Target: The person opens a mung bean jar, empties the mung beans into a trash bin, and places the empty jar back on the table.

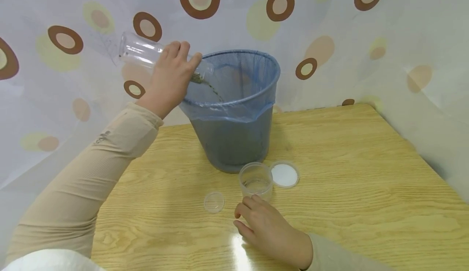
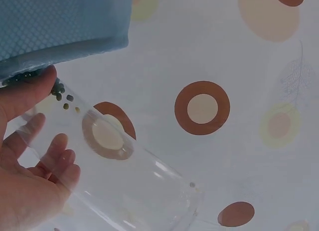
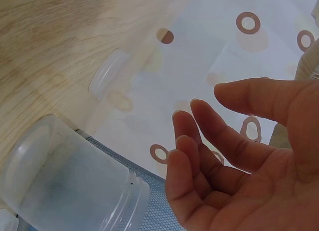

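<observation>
My left hand (image 1: 170,77) grips a clear cylindrical bottle (image 1: 137,50), tilted with its mouth over the near left part of a blue mesh wastebasket's rim. Small green beans (image 1: 198,78) gather at the bottle's mouth and fall in a thin stream into the wastebasket (image 1: 234,140). In the left wrist view, a few beans (image 2: 66,106) are strung along the bottle wall behind the thumb. My right hand (image 1: 271,230) hangs with loosely curled fingers and holds nothing. Just beyond its fingers is an uncapped clear plastic jar (image 3: 75,181), upright on the table.
A thin blue plastic bag (image 1: 238,112) lines the wastebasket and folds over its rim. A white-centred round lid (image 1: 284,175) lies right of the jar, a small clear lid (image 1: 214,202) left of it. Behind the wooden table (image 1: 359,173) stands a wall with a circle pattern.
</observation>
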{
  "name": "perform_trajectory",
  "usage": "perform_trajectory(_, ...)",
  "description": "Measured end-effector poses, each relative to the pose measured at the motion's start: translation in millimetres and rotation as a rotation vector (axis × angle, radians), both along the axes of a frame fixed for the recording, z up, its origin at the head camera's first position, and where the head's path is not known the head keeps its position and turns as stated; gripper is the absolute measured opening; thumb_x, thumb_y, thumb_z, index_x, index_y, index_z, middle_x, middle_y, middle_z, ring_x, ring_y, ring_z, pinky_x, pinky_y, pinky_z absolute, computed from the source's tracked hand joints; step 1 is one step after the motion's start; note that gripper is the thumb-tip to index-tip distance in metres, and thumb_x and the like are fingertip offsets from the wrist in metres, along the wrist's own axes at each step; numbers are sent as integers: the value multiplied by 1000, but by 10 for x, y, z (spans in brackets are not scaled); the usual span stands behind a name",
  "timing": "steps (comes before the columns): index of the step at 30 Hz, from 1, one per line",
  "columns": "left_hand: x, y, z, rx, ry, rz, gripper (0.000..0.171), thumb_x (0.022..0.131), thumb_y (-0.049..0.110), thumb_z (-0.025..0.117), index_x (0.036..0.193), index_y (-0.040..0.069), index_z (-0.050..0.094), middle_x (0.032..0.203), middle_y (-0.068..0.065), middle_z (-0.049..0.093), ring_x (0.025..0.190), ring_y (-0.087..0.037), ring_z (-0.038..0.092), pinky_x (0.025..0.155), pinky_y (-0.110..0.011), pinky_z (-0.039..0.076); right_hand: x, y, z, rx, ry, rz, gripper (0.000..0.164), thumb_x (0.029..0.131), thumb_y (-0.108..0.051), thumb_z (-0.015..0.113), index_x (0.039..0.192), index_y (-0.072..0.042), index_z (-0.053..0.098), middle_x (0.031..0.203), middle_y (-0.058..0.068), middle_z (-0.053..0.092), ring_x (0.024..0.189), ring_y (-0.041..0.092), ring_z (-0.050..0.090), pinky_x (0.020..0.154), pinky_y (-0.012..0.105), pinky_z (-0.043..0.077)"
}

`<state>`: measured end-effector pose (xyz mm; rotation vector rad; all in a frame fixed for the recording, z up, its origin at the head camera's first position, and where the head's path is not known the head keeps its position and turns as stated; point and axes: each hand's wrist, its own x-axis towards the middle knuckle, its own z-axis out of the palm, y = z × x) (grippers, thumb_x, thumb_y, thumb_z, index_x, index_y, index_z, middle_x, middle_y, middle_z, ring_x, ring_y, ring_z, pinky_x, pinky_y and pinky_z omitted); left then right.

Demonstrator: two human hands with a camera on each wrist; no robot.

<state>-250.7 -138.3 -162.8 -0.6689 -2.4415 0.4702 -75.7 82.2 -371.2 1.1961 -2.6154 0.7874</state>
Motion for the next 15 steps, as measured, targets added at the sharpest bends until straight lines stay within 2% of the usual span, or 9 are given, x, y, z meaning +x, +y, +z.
perform_trajectory(5, -2, 47, 11, -14, 13, -20, 38, 86, -11, 49, 123, -1, 50, 122, -29, 45, 119, -44, 41, 106, -47, 32, -1, -7, -3, -9, 18, 1, 9, 87, -15, 70, 89, -8, 64, 86, -3, 58, 75, 7, 43, 66, 18, 43)
perform_trajectory(15, -8, 63, -2, -40, 10, -15, 37, 87, -10, 49, 123, 0, 51, 121, -28, 46, 118, -43, 41, 106, -47, 32, -8, 1, -22, -13, 47, 28, 10, 87, -14, 71, 89, -8, 63, 84, -3, 56, 74, 6, 41, 65, 16, 42)
